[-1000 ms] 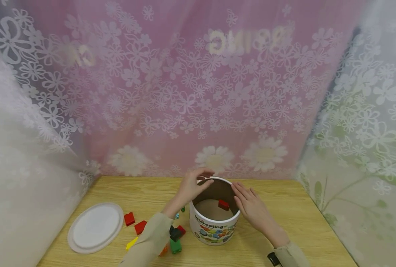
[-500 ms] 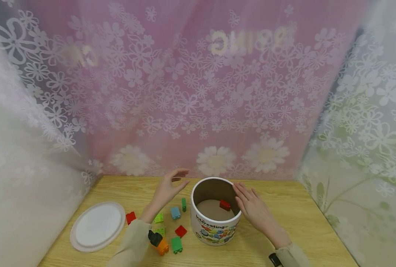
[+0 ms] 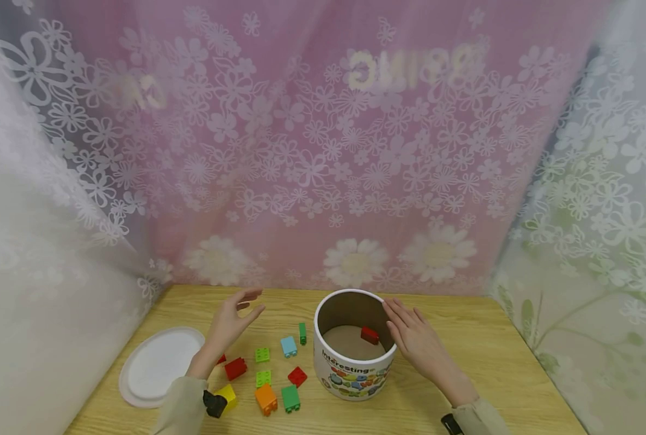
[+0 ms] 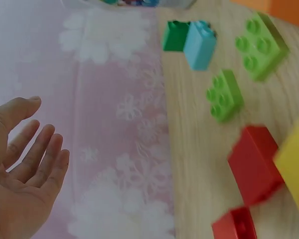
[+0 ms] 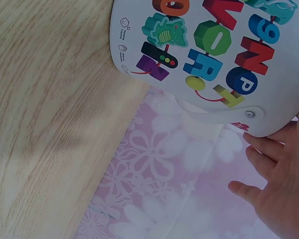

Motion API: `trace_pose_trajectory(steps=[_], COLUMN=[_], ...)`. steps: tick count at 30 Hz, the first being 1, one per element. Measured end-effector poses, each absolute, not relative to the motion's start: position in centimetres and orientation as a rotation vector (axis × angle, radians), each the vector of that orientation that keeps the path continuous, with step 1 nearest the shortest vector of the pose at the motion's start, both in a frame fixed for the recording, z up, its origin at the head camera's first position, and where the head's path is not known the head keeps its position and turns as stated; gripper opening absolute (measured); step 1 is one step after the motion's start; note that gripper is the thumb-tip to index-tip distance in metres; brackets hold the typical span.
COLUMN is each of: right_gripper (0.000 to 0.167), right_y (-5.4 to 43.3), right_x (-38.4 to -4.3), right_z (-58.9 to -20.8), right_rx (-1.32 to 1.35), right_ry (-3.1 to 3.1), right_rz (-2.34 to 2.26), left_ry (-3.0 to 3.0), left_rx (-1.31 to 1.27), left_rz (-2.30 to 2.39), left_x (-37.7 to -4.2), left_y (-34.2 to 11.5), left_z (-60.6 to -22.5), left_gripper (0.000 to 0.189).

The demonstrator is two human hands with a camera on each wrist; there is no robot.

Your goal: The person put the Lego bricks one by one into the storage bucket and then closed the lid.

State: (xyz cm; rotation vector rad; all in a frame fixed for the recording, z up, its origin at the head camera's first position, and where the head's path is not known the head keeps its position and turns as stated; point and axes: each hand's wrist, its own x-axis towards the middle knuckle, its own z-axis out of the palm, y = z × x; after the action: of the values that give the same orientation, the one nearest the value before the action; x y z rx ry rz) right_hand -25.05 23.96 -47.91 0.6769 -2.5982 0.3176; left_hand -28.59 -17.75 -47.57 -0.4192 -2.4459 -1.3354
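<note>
My right hand (image 3: 417, 341) rests with straight fingers on the right rim of a round white bucket (image 3: 350, 377) printed with toy pictures. A red block (image 3: 370, 335) lies on the bucket's floor. Left of the bucket my left hand (image 3: 227, 326) is raised over the table, holding nothing, its fingers relaxed and thumb apart. Beneath and beside it lie a red block (image 3: 235, 368), a light green block (image 3: 262, 354) and a light blue block (image 3: 288, 346). In the left wrist view the left hand (image 4: 27, 174) has its palm bare.
A white round lid (image 3: 162, 365) lies at the left, partly behind the left forearm. Nearer the front are an orange block (image 3: 266, 399), a green block (image 3: 290, 398) and a yellow block (image 3: 227, 396). A flowered curtain (image 3: 323, 151) closes off the table's back.
My left hand has moved left, from the bucket's rim to above the loose blocks, uncovering several of them. The right hand stays at the rim.
</note>
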Motion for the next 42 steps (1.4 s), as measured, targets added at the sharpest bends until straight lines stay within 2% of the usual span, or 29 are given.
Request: trace_pose_trajectory(steps=[19,31,42], right_gripper=[0.048,0.05,0.051], right_y=[23.9,24.1,24.1], right_x=[-24.9,-25.1,-25.2], right_z=[-47.9,-47.9,-47.9], right_rx=[0.666,0.671,0.669], right_ry=[-2.594,-2.634,-2.621], right_rz=[0.306,0.309,0.295], left_ry=[-2.79,-2.925,-2.948], left_rx=[-0.271,-0.309,-0.32], left_rz=[-1.094,-1.007,-0.807], left_x=[-26.1,-25.5,-26.0], left_y=[-25.5,-26.5,-25.9], left_z=[-52.4,-53.8,-54.2], left_gripper=[0.049,0.054,0.039])
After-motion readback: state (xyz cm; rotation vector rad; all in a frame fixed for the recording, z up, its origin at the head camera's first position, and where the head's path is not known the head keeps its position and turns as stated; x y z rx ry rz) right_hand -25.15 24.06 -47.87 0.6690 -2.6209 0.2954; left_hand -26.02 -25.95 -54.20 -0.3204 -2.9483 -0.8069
